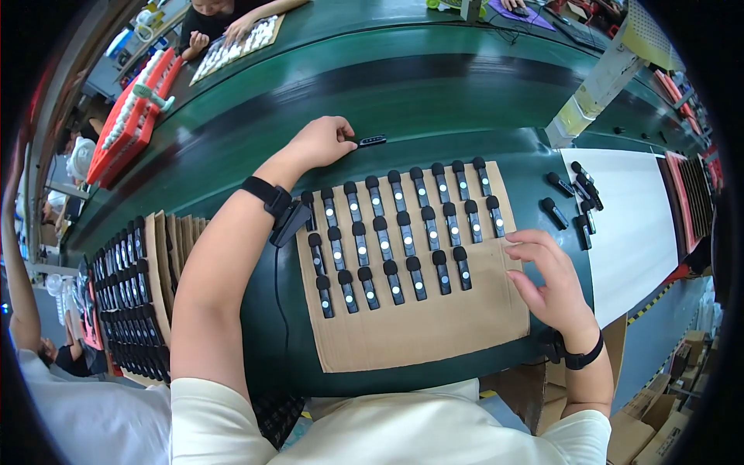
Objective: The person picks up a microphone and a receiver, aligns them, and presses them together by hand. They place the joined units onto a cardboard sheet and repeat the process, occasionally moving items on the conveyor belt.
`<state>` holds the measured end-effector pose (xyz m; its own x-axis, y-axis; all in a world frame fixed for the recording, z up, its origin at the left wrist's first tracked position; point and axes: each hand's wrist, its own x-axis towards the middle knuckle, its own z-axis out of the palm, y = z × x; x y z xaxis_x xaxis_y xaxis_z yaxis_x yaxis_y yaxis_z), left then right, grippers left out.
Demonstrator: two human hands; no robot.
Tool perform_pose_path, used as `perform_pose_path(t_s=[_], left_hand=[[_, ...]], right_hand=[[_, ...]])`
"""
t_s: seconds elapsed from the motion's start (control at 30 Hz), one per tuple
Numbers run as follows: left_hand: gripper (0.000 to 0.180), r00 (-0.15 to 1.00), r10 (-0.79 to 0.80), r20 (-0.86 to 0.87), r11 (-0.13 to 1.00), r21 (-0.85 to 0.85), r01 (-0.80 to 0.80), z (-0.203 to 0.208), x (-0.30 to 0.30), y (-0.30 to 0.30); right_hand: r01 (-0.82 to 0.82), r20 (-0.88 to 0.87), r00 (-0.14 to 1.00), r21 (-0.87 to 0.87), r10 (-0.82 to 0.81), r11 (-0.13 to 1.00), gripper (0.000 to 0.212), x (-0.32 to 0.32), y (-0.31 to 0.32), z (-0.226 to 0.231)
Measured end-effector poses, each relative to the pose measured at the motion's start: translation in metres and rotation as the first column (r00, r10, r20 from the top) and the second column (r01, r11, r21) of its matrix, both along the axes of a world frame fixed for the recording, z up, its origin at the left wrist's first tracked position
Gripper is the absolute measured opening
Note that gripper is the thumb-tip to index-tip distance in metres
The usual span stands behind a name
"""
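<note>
Far out on the green work surface, my left hand (322,141) has its fingers curled at one end of a small black clip-on microphone (373,141), which lies flat. My right hand (549,280) hovers at the right edge of a cardboard sheet (403,341), thumb and fingers apart with nothing between them. Rows of black clip-on microphones (384,237) with foam tops cover the upper part of this sheet, most showing a pale round spot. The closest one to my right hand is a microphone (495,215) ending the middle row.
Several loose microphones (573,198) lie at right by a white sheet (632,225). Filled cardboard sheets (128,298) stand stacked at left. A metal post (589,101) rises at the back right. Across the belt, a person handles a board of white pieces (236,48) beside a red tray (136,116).
</note>
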<state>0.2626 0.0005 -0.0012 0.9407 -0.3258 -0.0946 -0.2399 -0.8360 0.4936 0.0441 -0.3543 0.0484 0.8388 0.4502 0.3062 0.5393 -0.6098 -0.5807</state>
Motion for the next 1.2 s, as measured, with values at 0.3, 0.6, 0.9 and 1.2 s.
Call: perform_pose_path(t_s=[0.3, 0.6, 0.9, 1.2], left_hand=[[0.016, 0.998, 0.067, -0.005, 0.990, -0.123, -0.067, 0.017, -0.020, 0.006], [0.007, 0.884, -0.244, -0.399, 0.629, -0.759, -0.168, 0.064, -0.176, -0.027], [0.013, 0.961, -0.179, -0.213, 0.539, -0.838, -0.085, 0.043, -0.250, -0.032], [0.030, 0.967, 0.047, 0.251, 0.690, -0.708, 0.150, 0.037, -0.265, -0.024]], right_hand=[[-0.083, 0.051, 0.996, 0.161, 0.076, 0.983, 0.033, 0.004, 0.027, 0.006], [-0.108, 0.024, 0.994, 0.358, 0.106, 0.927, 0.041, 0.001, 0.085, 0.013], [-0.253, 0.067, 0.967, 0.309, 0.244, 0.917, 0.027, -0.013, 0.105, 0.005], [-0.223, 0.052, 0.974, 0.359, 0.219, 0.906, 0.023, -0.012, 0.121, 0.010]])
